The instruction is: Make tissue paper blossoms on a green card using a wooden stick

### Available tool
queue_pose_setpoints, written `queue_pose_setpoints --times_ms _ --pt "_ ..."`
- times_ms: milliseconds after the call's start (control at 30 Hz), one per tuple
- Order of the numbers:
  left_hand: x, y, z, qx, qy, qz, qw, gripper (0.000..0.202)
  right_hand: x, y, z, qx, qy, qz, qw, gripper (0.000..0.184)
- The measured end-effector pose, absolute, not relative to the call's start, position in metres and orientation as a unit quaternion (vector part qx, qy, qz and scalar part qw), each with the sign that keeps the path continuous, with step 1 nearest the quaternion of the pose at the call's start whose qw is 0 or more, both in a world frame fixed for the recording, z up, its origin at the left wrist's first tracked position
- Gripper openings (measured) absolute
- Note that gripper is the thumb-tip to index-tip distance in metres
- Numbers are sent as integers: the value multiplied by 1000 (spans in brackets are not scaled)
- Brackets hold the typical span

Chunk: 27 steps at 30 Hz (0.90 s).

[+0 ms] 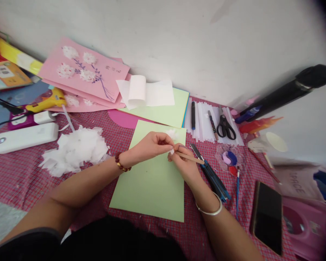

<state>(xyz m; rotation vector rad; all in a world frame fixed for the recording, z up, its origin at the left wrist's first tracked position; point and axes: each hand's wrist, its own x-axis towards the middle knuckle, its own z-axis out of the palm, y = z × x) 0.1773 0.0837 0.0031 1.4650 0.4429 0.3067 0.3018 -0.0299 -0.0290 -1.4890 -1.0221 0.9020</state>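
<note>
Over a pale green sheet of paper point(152, 185) my two hands meet at the fingertips. My left hand point(154, 144) is closed, pinching a small piece of white paper point(172, 151) between thumb and finger. In my right hand point(185, 165) is a thin wooden stick point(191, 157), its near end sticking out to the right and its other end at the white piece. Just beyond my fingers a white paper tuft point(172, 134) rests on the sheet. A heap of white paper pieces point(76, 150) lies left of my left forearm.
Pink cards with white flowers point(89, 69), a yellow glue gun point(50, 101) and a white power bank point(25, 137) are at the left. To the right lie a blue utility knife point(212, 175), black scissors point(225, 128), a paint dish point(229, 157), a paintbrush point(237, 192) and a phone point(267, 217).
</note>
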Motion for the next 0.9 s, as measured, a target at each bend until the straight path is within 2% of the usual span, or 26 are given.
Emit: queue_pose_setpoints --times_ms 200,500,667,767,833,900 --pt "179 81 2 671 237 134 690 6 302 -30 -29 -644 -454 319 526 19" --pt "177 85 6 723 235 140 634 20 301 -32 -32 -650 -430 322 537 28" --pt "178 83 8 752 262 146 587 11 303 -31 -29 -642 -446 323 534 28" --pt "174 100 17 714 313 234 581 16 315 -31 -29 -639 -424 295 571 19" --pt "169 119 18 699 358 324 528 17 327 -31 -32 -636 -383 278 609 9" --pt "165 138 11 707 393 390 441 17 337 -33 -37 -639 -358 284 618 10"
